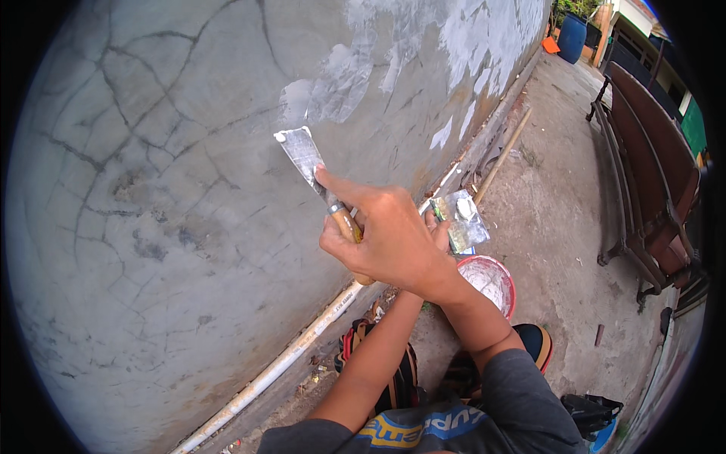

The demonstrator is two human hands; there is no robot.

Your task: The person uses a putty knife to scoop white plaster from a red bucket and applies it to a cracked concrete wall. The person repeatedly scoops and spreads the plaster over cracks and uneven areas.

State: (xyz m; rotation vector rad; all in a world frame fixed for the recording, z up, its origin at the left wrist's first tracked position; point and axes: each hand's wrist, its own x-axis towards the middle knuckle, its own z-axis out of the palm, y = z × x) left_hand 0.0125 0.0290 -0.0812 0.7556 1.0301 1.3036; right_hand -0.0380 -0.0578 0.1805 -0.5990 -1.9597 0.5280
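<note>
My right hand (378,231) is closed round the wooden handle of a putty knife (305,155), its forefinger laid along the blade. White filler clings to the blade's tip, close to the cracked grey wall (189,91); I cannot tell whether it touches. Crossing beneath the right forearm, my left arm leads to my left hand (439,229), partly hidden. That hand grips a flat square metal plate (473,228) with a lump of white filler (465,209) on it. Just below the plate stands a red-rimmed bucket (511,291) with white paste inside.
White patches (340,83) cover the wall's upper part. A white pipe (302,340) runs along its foot, with a wooden stick (503,155) farther on. To the right stands a brown bench (650,166). A blue barrel (572,38) is at the far end. A black bag (590,415) lies at lower right.
</note>
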